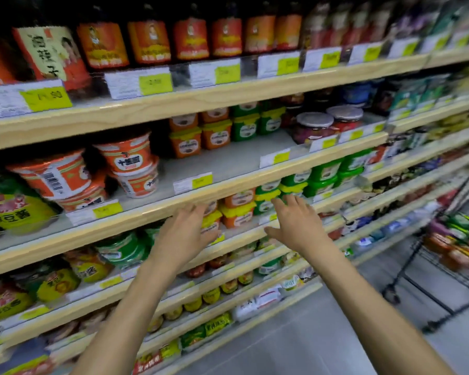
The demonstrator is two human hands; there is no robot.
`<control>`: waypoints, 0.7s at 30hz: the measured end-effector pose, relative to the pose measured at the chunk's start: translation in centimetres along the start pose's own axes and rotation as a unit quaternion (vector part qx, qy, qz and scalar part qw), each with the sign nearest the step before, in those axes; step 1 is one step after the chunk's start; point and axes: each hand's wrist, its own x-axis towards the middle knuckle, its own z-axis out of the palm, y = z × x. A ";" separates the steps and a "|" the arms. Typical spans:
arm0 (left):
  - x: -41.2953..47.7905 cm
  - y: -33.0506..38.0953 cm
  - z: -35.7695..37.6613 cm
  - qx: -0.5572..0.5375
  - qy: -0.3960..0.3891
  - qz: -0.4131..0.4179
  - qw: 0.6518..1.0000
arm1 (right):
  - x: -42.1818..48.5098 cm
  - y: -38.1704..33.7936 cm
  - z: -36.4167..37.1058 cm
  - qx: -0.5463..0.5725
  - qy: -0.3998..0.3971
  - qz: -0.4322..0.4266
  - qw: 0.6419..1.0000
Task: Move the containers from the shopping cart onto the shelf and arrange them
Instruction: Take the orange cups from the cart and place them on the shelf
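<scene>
- Neither grip is grasping anything: left hand (186, 234) and right hand (295, 223) are both reaching out with fingers spread, palms toward the shelf (236, 236).
- Orange tubs (238, 212) and green tubs (268, 196) are sitting on that shelf between and just beyond the hands; left fingers are near, maybe touching, the leftmost orange tub.
- Tubs are running in a row along the shelf edge, left to right.
- Shopping cart (444, 255) is standing well apart at the right, nearer the right hand, still holding packs.
- Motion blur is smearing labels; upper shelf board is hiding the tub tops.
</scene>
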 end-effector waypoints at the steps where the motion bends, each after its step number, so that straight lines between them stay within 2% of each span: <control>1: 1.1 2.0 0.9 -0.001 -0.008 0.014 1.000 | -0.7 2.7 0.2 0.003 -0.005 0.017 1.000; 8: 8.4 19.4 8.3 -0.024 -0.132 0.107 0.985 | -7.7 22.7 1.8 0.026 -0.054 0.157 0.986; 14: 12.1 34.2 14.9 0.011 -0.153 0.190 0.970 | -14.8 37.1 2.7 0.021 -0.093 0.266 0.959; 21: 14.4 48.1 20.9 0.060 -0.194 0.317 0.927 | -21.0 47.9 4.5 0.034 -0.106 0.368 0.923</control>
